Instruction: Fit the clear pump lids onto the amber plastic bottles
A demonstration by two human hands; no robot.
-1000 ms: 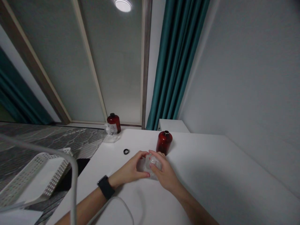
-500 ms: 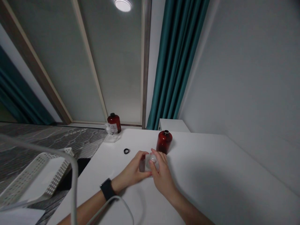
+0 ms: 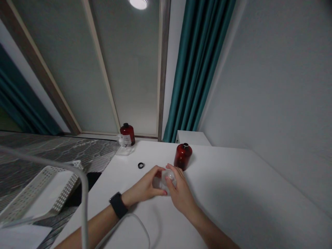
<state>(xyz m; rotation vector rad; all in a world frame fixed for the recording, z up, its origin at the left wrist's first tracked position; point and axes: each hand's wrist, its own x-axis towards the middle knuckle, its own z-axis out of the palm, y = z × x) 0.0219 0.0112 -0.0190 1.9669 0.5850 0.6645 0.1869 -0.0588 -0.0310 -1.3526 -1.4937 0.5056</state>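
A small clear, squarish container with a rounded knob-like top (image 3: 169, 177) is between my two hands, low over the white table; its exact kind does not show. My left hand (image 3: 145, 186), with a dark watch (image 3: 118, 204) on its wrist, curves thumb and fingers round the container's left side. From the right, my right hand (image 3: 183, 195) has its fingers and thumb closed about the rounded top. Just beyond my right fingers stands an upright dark red bottle (image 3: 182, 157) with a narrow open-looking neck. A black ring (image 3: 140, 165) lies flat to the left of it.
Another red bottle (image 3: 128, 134) with a dark cap stands at the table's far left corner, behind crumpled clear plastic (image 3: 123, 147). A white perforated basket (image 3: 49, 193) is off the table's left side. A pale cable (image 3: 84, 197) crosses the left foreground.
The camera view has shifted slightly. My left fingertips sit a little apart from their earlier place on the container. The right fingers still hold its top.
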